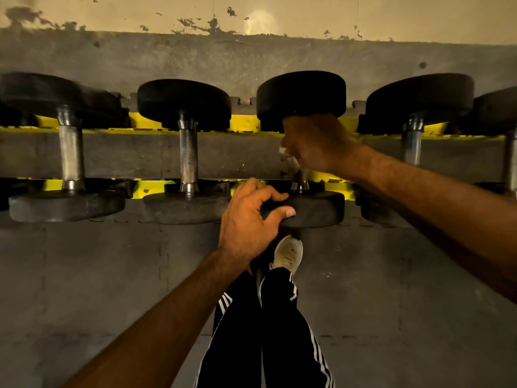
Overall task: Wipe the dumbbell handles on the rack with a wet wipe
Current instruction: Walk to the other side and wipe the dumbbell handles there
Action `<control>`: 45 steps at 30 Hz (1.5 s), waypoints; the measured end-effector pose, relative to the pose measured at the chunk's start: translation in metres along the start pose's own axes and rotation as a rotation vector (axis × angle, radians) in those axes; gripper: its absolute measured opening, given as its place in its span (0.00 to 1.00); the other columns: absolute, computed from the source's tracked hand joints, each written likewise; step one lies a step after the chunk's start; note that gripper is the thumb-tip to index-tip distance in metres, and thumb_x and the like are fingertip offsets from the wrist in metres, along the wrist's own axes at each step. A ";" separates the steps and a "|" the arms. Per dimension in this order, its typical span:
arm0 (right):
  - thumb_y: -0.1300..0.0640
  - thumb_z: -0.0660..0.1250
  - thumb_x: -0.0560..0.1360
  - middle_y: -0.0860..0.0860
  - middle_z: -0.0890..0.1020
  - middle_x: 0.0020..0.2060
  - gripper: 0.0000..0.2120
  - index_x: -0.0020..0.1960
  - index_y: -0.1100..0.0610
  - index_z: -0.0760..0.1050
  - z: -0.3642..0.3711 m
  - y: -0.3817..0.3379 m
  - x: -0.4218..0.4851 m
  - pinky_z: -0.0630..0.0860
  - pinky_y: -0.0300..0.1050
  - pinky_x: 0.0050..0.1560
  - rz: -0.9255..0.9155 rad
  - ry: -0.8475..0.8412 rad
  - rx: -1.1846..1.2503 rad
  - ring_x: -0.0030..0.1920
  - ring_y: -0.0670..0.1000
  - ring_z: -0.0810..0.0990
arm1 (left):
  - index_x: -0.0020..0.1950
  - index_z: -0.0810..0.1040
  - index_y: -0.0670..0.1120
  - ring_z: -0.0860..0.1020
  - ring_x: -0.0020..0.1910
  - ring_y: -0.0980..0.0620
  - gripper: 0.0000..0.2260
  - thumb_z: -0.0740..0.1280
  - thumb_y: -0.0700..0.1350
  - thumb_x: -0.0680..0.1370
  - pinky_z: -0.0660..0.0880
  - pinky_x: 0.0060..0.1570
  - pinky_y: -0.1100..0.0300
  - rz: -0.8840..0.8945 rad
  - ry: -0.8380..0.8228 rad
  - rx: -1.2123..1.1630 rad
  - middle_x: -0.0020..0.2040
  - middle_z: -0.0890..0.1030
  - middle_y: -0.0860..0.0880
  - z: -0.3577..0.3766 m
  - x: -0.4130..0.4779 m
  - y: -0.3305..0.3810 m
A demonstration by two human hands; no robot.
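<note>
Several black dumbbells lie across a yellow rack (246, 123). My right hand (316, 144) is wrapped round the steel handle of the third dumbbell (300, 91), with a bit of white wet wipe (288, 156) showing under the fingers. The handle itself is almost wholly hidden by that hand. My left hand (250, 219) grips the near black weight head (319, 210) of the same dumbbell, thumb on its front edge. To the left, the bare knurled handles of two other dumbbells (71, 152) (188, 156) are in plain sight.
Another dumbbell (412, 141) sits to the right, and a further one at the right edge (510, 158). Below the rack is grey floor matting (98, 275). My legs in black striped trousers and a white shoe (288, 253) stand under the rack. A stained wall runs behind.
</note>
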State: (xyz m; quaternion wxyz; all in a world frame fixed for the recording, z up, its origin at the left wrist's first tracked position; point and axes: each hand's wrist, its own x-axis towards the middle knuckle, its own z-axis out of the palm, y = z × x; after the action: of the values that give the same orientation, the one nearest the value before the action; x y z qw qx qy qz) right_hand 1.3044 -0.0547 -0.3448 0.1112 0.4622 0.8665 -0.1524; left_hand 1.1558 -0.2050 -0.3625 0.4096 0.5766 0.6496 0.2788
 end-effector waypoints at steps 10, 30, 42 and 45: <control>0.54 0.63 0.79 0.55 0.77 0.46 0.06 0.50 0.56 0.75 0.000 0.001 -0.004 0.58 0.41 0.31 -0.138 -0.080 -0.141 0.42 0.57 0.77 | 0.50 0.84 0.55 0.77 0.52 0.53 0.14 0.71 0.60 0.70 0.77 0.51 0.51 -0.016 0.006 -0.006 0.48 0.77 0.56 0.001 0.000 -0.001; 0.62 0.71 0.76 0.49 0.83 0.46 0.09 0.55 0.56 0.81 0.049 0.023 -0.046 0.80 0.37 0.41 0.455 0.238 0.917 0.45 0.44 0.83 | 0.49 0.84 0.51 0.76 0.50 0.52 0.14 0.72 0.58 0.70 0.75 0.48 0.54 0.018 0.013 0.007 0.46 0.77 0.54 -0.001 0.000 -0.002; 0.69 0.69 0.75 0.45 0.87 0.46 0.15 0.50 0.49 0.84 0.058 0.036 -0.069 0.80 0.40 0.51 0.511 -0.088 1.427 0.50 0.44 0.84 | 0.49 0.84 0.51 0.77 0.50 0.53 0.14 0.72 0.58 0.70 0.76 0.49 0.53 0.022 0.004 0.031 0.46 0.77 0.54 0.001 0.003 0.002; 0.65 0.74 0.71 0.50 0.87 0.46 0.11 0.53 0.57 0.84 0.060 0.029 -0.062 0.81 0.40 0.50 0.529 -0.002 1.317 0.48 0.47 0.85 | 0.49 0.85 0.50 0.77 0.49 0.52 0.14 0.72 0.58 0.70 0.76 0.48 0.53 0.022 0.008 0.027 0.46 0.77 0.54 0.001 0.004 0.000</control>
State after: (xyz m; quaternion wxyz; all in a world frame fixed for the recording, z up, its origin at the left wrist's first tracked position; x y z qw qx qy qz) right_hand 1.3662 -0.1093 -0.3845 -0.1571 0.6284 0.4527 -0.6128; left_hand 1.1571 -0.2015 -0.3637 0.3962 0.5882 0.6486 0.2765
